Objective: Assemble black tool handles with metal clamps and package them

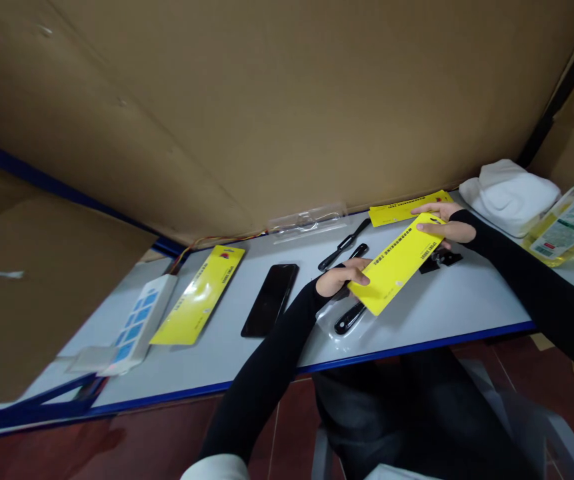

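Note:
Between both hands I hold a yellow card (pixel 397 265) printed "WOODWORKING TOOL", tilted above the table. My left hand (pixel 343 279) is closed on its near left end, thumb on top. My right hand (pixel 447 225) pinches the far right end, its thumb on the face. Beneath the card lies a clear plastic blister shell (pixel 335 328) with a black tool handle (pixel 350 319) in or on it; the card hides the rest. Black metal parts (pixel 441 260) show below my right hand. A long black two-handled tool (pixel 345 245) lies beyond my left hand.
Several yellow cards (pixel 391 215) lie at the back. Another clear shell (pixel 309 223) rests against the cardboard wall. Leftward are a black phone (pixel 270 300), a yellow card (pixel 199 293) and a white power strip (pixel 139 327). A white cloth (pixel 509 195) and a bottle of yellow liquid (pixel 569 223) stand right.

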{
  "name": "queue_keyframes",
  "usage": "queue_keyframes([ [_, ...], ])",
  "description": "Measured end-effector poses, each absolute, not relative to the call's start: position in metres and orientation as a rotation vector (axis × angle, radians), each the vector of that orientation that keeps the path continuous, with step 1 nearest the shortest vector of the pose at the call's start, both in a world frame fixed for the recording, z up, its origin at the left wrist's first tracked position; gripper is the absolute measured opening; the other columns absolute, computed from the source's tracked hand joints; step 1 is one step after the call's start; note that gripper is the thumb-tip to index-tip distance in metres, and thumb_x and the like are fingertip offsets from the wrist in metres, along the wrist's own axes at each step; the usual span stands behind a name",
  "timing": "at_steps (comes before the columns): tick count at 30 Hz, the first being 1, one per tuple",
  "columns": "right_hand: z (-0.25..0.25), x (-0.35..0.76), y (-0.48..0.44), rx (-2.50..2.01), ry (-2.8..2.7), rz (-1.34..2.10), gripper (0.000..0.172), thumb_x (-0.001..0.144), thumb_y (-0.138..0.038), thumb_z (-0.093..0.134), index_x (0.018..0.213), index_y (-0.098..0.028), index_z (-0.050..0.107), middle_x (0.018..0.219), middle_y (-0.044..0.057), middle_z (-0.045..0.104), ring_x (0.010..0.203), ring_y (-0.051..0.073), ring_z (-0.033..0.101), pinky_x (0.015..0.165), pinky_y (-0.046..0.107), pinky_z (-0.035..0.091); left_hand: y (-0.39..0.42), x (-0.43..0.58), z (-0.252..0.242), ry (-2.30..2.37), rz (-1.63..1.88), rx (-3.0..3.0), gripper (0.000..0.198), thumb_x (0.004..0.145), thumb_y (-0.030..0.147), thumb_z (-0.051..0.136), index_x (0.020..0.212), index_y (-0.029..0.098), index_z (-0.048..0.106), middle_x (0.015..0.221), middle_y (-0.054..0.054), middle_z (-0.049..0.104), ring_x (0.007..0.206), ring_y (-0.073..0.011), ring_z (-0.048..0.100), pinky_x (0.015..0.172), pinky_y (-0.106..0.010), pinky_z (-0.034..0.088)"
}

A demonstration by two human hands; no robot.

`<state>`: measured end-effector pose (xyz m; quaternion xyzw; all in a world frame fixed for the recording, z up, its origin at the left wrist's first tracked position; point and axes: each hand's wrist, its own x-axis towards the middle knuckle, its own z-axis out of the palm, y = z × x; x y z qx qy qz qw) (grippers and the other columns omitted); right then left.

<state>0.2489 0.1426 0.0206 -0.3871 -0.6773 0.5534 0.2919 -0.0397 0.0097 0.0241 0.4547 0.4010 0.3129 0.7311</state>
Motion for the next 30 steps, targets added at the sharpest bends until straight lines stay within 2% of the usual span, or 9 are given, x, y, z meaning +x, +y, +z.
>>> queue_keyframes([
  [3, 0.017, 0.227, 0.123, -0.932, -1.798, 1.622, 0.071, 0.076, -0.047, 0.094, 0.136, -0.024, 0.065, 0.099, 0.009, 0.080, 0.056, 0.016, 0.071, 0.035, 0.024, 0.057, 0.010, -0.036, 0.017, 0.866, 0.656, 0.915, 0.060, 0.062, 0.034, 0.083, 0.116, 0.008, 0.076, 0.090, -0.014, 0.081, 0.077, -0.0304, 0.077, 0.067, -0.034, 0.059],
  [6, 0.011, 0.217, 0.116, -0.882, -1.840, 1.684, 0.076, 0.078, -0.049, 0.092, 0.142, -0.025, 0.061, 0.103, 0.009, 0.079, 0.062, 0.018, 0.074, 0.037, 0.026, 0.061, 0.010, -0.034, 0.017, 0.885, 0.779, 0.836, 0.058, 0.072, 0.043, 0.082, 0.118, 0.007, 0.075, 0.097, -0.016, 0.081, 0.087, -0.0336, 0.079, 0.072, -0.036, 0.060],
  [9, 0.011, 0.226, 0.127, -0.876, -1.796, 1.569, 0.083, 0.077, -0.049, 0.092, 0.148, -0.023, 0.057, 0.111, 0.011, 0.080, 0.068, 0.020, 0.076, 0.042, 0.028, 0.064, 0.012, -0.042, 0.028, 0.829, 0.926, 0.797, 0.065, 0.083, 0.061, 0.072, 0.120, 0.007, 0.073, 0.106, -0.019, 0.081, 0.100, -0.0374, 0.079, 0.075, -0.039, 0.062],
  [11, 0.015, 0.240, 0.139, -0.894, -1.707, 1.435, 0.084, 0.076, -0.050, 0.093, 0.146, -0.022, 0.057, 0.117, 0.013, 0.079, 0.077, 0.023, 0.078, 0.047, 0.029, 0.066, 0.016, -0.050, 0.035, 0.776, 1.034, 0.814, 0.073, 0.084, 0.072, 0.066, 0.119, 0.008, 0.073, 0.112, -0.021, 0.080, 0.110, -0.0406, 0.076, 0.078, -0.042, 0.063],
  [13, 0.020, 0.254, 0.149, -0.922, -1.598, 1.309, 0.083, 0.075, -0.051, 0.092, 0.145, -0.022, 0.056, 0.120, 0.014, 0.077, 0.083, 0.026, 0.079, 0.049, 0.032, 0.067, 0.020, -0.055, 0.035, 0.779, 1.137, 0.878, 0.070, 0.080, 0.068, 0.074, 0.118, 0.010, 0.073, 0.117, -0.021, 0.079, 0.115, -0.0411, 0.074, 0.082, -0.044, 0.064],
  [16, 0.025, 0.265, 0.152, -0.952, -1.508, 1.235, 0.085, 0.073, -0.051, 0.093, 0.144, -0.023, 0.055, 0.116, 0.014, 0.078, 0.080, 0.028, 0.079, 0.049, 0.036, 0.067, 0.025, -0.050, 0.024, 0.953, 1.313, 0.992, 0.057, 0.066, 0.048, 0.096, 0.104, 0.012, 0.074, 0.107, -0.019, 0.081, 0.104, -0.0364, 0.078, 0.080, -0.042, 0.065],
  [20, 0.030, 0.264, 0.147, -0.909, -1.468, 1.299, 0.086, 0.067, -0.050, 0.097, 0.138, -0.023, 0.057, 0.109, 0.012, 0.079, 0.068, 0.026, 0.076, 0.043, 0.038, 0.063, 0.026, -0.033, 0.012, 1.095, 1.535, 1.011, 0.052, 0.057, 0.049, 0.102, 0.085, 0.014, 0.075, 0.091, -0.015, 0.083, 0.088, -0.0333, 0.080, 0.074, -0.040, 0.068],
  [26, 0.036, 0.260, 0.139, -0.884, -1.506, 1.378, 0.075, 0.063, -0.048, 0.099, 0.126, -0.028, 0.061, 0.100, 0.006, 0.080, 0.064, 0.023, 0.075, 0.042, 0.033, 0.060, 0.021, -0.030, 0.019, 1.097, 1.640, 0.988, 0.060, 0.060, 0.057, 0.099, 0.097, 0.014, 0.077, 0.100, -0.015, 0.083, 0.098, -0.0357, 0.081, 0.079, -0.044, 0.071],
  [30, 0.036, 0.258, 0.134, -0.879, -1.526, 1.379, 0.068, 0.061, -0.046, 0.100, 0.116, -0.027, 0.066, 0.107, 0.006, 0.081, 0.083, 0.026, 0.079, 0.061, 0.037, 0.067, 0.019, -0.031, 0.023, 1.033, 1.601, 1.017, 0.069, 0.071, 0.061, 0.092, 0.119, 0.014, 0.074, 0.117, -0.016, 0.080, 0.104, -0.0351, 0.079, 0.077, -0.046, 0.073],
])
